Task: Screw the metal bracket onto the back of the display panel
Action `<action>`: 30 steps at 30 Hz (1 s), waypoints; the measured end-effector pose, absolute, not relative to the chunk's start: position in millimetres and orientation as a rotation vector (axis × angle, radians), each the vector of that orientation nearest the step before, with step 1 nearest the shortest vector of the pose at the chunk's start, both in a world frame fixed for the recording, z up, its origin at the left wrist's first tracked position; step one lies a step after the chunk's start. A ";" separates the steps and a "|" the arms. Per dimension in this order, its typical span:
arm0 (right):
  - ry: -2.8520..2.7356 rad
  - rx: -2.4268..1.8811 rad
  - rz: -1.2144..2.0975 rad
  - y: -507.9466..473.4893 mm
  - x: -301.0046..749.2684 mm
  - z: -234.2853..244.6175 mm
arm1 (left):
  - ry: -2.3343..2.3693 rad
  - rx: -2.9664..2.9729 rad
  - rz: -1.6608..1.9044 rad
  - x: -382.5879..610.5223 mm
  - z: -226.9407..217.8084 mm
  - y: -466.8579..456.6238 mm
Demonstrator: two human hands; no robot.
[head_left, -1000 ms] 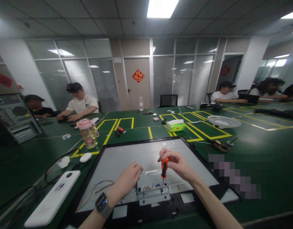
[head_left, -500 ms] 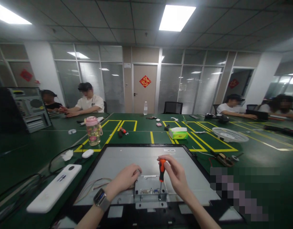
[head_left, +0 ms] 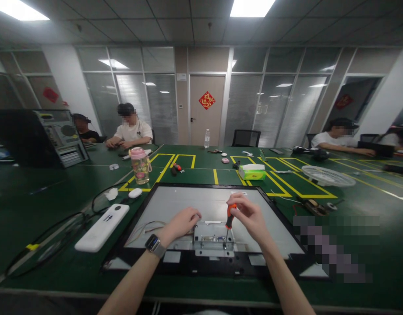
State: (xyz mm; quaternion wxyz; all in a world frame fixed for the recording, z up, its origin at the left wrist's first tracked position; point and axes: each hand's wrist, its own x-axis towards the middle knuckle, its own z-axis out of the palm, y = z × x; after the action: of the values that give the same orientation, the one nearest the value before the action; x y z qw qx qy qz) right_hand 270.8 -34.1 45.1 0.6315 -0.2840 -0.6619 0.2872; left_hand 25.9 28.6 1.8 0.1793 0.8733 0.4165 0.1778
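And here's the delicate bit: the orange-and-black screwdriver point(head_left: 231, 216) leans, handle toward one o'clock, its thin shaft down at the silvery rectangular metal bracket point(head_left: 210, 232), and a sideways push could make that tip skid off. If it does, the small connectors point(head_left: 216, 239) just inside the bracket, or the broad pale-grey, black-framed flat panel point(head_left: 182, 201) beneath, could take the scratch; whether the tip is seated in a screw is too small to tell. Over at nine o'clock, thin loose wires point(head_left: 145, 227) run close by the left hand point(head_left: 183, 222), and a careless wrist might snag them. Now the positions: the bracket sits between the hands, toward the panel's six o'clock edge, the left hand at its ten o'clock, fingers curled by the corner, though I cannot tell whether they grip anything. The right hand point(head_left: 250, 215) is at two o'clock, fingers and thumb closed round the screwdriver's handle, the shaft dropping to the bracket's four o'clock.
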 end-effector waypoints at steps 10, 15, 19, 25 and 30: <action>-1.388 -0.649 0.866 -34.5 269.9 33.0 | 1.169 2.490 0.479 25.4 4.3 25.9; -1.355 -0.616 0.931 -36.2 273.1 32.1 | 1.175 2.492 0.471 25.5 5.4 26.9; -1.316 -0.637 0.797 -34.6 271.4 29.2 | 1.205 2.497 0.461 27.7 5.7 23.7; -1.296 -0.646 0.764 -40.1 266.8 28.1 | 1.340 2.502 0.449 32.0 1.8 12.2; -1.303 -0.618 0.860 -43.9 270.1 27.8 | 1.415 2.511 0.442 29.6 -1.5 5.3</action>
State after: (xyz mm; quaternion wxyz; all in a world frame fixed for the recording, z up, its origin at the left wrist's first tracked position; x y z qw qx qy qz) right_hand 270.1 -43.9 27.8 0.6677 -0.2741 -0.5778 0.3812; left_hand 29.6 5.3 -1.5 0.1124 0.8556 0.4823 0.1505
